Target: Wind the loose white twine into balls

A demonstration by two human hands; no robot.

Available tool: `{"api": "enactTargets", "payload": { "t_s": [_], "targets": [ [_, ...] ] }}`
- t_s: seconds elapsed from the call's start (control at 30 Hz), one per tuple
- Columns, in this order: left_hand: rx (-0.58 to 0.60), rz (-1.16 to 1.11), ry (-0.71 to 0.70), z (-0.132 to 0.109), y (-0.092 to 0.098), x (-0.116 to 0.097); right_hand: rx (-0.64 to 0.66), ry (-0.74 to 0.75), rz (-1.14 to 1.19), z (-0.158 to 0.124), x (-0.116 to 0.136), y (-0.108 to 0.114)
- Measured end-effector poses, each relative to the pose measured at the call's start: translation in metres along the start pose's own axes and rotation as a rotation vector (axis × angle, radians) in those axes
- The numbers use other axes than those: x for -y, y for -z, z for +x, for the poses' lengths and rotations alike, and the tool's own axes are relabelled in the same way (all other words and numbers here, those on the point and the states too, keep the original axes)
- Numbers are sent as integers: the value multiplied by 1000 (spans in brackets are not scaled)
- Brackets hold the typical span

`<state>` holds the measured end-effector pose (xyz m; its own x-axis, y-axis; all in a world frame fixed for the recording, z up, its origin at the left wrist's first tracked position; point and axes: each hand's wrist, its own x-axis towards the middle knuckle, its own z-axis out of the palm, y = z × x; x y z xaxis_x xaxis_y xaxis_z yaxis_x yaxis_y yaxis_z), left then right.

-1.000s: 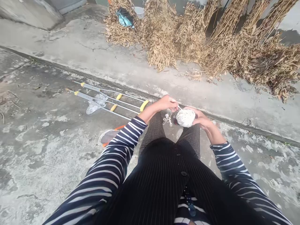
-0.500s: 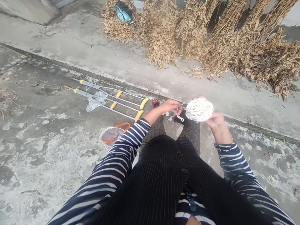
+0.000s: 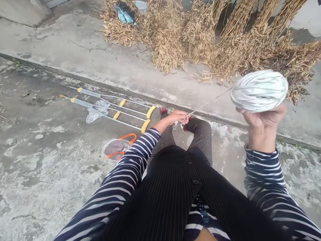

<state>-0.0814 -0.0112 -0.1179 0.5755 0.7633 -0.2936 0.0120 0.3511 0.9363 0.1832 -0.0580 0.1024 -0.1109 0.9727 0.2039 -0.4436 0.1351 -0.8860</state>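
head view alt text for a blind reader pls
A person's right hand holds up a ball of white string while the left hand pinches the strand by the knees, pulled taut between them. Two crutches lie on the concrete at left; dried plant bundles stand beyond.

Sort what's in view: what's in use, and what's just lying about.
In use: ball of white string in the right hand; its strand pinched by the left hand.
Lying about: crutches, dried stalks, blue cloth.

Seemingly taut string [image 3: 210, 100] above knees [image 3: 202, 129]
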Motion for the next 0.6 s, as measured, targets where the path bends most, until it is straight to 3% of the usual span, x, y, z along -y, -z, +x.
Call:
{"api": "enactTargets", "payload": {
  "t_s": [0.2,0.3,0.37,0.5,0.6],
  "targets": [
    [-63,83,-19,17,3,19,-14,127,102,15,22,-9],
    [-147,186,58,25,13,28,-11,66,-54,10,27,-18],
    [-274,347,82,28,24,28,11,-31,-159,5,23,-25],
    [-597,695,26,27,42,5,26,-176,-236,3,1,-30],
    [-640,691,-220,24,30,-29,30,-263,-199,8,-20,-28]
  ]
}}
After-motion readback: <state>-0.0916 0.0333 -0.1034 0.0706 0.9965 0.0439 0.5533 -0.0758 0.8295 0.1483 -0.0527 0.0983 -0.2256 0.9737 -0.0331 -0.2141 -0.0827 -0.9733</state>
